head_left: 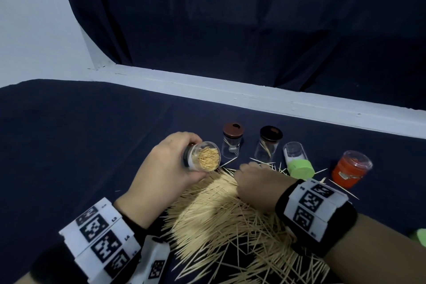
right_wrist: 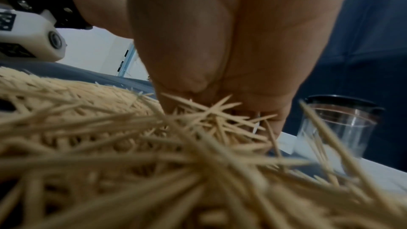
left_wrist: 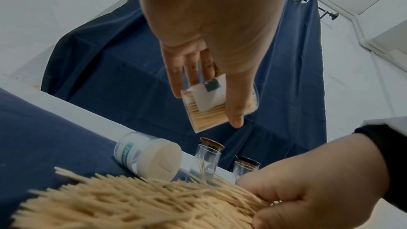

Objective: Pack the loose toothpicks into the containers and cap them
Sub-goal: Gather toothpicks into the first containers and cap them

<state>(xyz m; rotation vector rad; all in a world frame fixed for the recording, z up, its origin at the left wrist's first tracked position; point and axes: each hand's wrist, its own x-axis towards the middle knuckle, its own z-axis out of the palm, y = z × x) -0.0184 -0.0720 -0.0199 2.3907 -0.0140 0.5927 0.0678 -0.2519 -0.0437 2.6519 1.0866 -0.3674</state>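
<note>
— Five containers are seen in the head view. How are they filled?

— One clear jar is gripped in the left hand, fingers and thumb curled round its wall; it is held tilted above the cloth-covered surface, mouth turned toward the camera, and is packed tight with toothpicks. Two clear jars are stood upright toward the far edge: one under a brown cap, one under a black cap. Only a few toothpicks are seen in each.

— And the other two?

— A green-capped container is laid on its side to their right; its contents cannot be told. A red container is placed further right, its contents likewise unclear.

— Where are the loose toothpicks?

— A large heap is spread over the near middle of the surface, with strays scattered toward the jars.

— What is done by the right hand?

— It is lowered onto the far end of the heap, fingers bunched together and curled round a cluster of toothpicks, as shown in the right wrist view.

— Anything more from the left wrist view?

— A full, labelled container is seen lying on its side beside the heap.
</note>
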